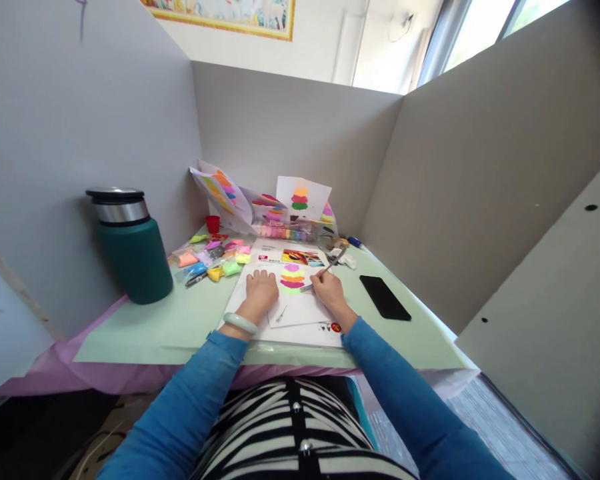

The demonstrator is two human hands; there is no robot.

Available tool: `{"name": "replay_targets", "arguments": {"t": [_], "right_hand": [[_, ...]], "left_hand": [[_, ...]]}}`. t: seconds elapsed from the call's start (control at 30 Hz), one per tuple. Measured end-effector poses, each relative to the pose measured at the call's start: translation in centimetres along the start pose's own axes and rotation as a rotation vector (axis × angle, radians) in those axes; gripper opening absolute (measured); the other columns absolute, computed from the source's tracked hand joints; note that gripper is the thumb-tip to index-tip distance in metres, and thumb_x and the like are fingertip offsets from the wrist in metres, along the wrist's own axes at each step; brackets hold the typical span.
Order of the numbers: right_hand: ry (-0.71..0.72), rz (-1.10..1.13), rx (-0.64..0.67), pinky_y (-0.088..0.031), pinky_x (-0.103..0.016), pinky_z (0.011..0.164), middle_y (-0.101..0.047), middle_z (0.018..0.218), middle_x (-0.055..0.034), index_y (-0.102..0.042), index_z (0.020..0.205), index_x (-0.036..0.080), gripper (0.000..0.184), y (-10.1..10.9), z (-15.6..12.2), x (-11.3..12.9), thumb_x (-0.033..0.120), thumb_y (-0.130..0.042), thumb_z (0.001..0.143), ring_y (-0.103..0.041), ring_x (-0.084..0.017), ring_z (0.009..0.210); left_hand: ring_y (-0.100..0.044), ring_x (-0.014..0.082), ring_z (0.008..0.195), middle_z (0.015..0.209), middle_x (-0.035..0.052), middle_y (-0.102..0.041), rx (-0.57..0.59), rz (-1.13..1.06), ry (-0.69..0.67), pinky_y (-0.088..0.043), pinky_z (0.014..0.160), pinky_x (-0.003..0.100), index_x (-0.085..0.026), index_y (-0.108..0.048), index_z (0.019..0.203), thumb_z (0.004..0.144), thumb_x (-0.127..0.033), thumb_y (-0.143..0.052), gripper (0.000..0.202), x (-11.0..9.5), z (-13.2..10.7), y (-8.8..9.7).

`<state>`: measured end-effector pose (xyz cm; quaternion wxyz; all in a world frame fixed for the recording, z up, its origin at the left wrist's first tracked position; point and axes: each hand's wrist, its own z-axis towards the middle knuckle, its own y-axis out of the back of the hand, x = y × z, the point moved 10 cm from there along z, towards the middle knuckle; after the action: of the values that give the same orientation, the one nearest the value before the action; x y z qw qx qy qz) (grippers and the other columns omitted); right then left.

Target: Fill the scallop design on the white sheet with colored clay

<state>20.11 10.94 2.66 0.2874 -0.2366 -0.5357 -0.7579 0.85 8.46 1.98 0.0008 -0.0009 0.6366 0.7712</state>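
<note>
In my right hand is a metal fork, its handle slanting up to the right. The fork's tines lie over the right edge of a stacked patch of colored clay in pink, yellow, orange, magenta and light green. That patch is on a white sheet of paper. Fingers forward, my left hand presses down on the paper left of the clay, holding nothing. A small dark mark or thin item shows low on the sheet; I cannot tell which.
Bags of colored clay and a pen lie left. A green bottle stands far left, a red cup behind. A black phone lies right. Painted sheets lean at the back. Grey panels enclose the table.
</note>
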Motion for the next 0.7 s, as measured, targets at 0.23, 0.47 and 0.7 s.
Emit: {"name": "replay_targets", "arguments": {"t": [0.23,0.47,0.7], "right_hand": [[0.039,0.124,0.046,-0.041,-0.022,0.068,-0.067,0.059,0.0000,-0.065,0.082,0.019,0.018,-0.8,-0.4,0.9,0.029,-0.050,0.083,-0.065,-0.016,0.071],[-0.002,0.013,0.023,-0.038,-0.024,0.067,-0.066,0.061,-0.0012,-0.063,0.078,0.019,0.017,-0.4,0.2,0.0,0.027,-0.049,0.083,-0.063,-0.017,0.073],[-0.023,0.060,-0.001,-0.038,-0.023,0.067,-0.066,0.060,-0.0006,-0.063,0.077,0.020,0.017,0.0,0.3,-0.8,0.028,-0.049,0.082,-0.062,-0.017,0.072]], "left_hand": [[-0.047,0.0290,0.114,0.118,0.0184,-0.057,-0.012,0.008,-0.001,-0.033,0.093,0.042,-0.012,-0.059,0.114,0.087,-0.011,-0.036,0.036,0.0,0.1,-0.1],[-0.047,0.0297,0.114,0.119,0.0188,-0.056,-0.013,0.011,-0.010,-0.033,0.093,0.043,-0.011,-0.059,0.114,0.086,-0.011,-0.038,0.036,-0.1,0.0,0.0],[-0.047,0.0295,0.114,0.118,0.0187,-0.057,-0.006,0.020,-0.006,-0.033,0.093,0.042,-0.011,-0.059,0.114,0.086,-0.011,-0.037,0.036,0.0,0.1,0.0]]}}
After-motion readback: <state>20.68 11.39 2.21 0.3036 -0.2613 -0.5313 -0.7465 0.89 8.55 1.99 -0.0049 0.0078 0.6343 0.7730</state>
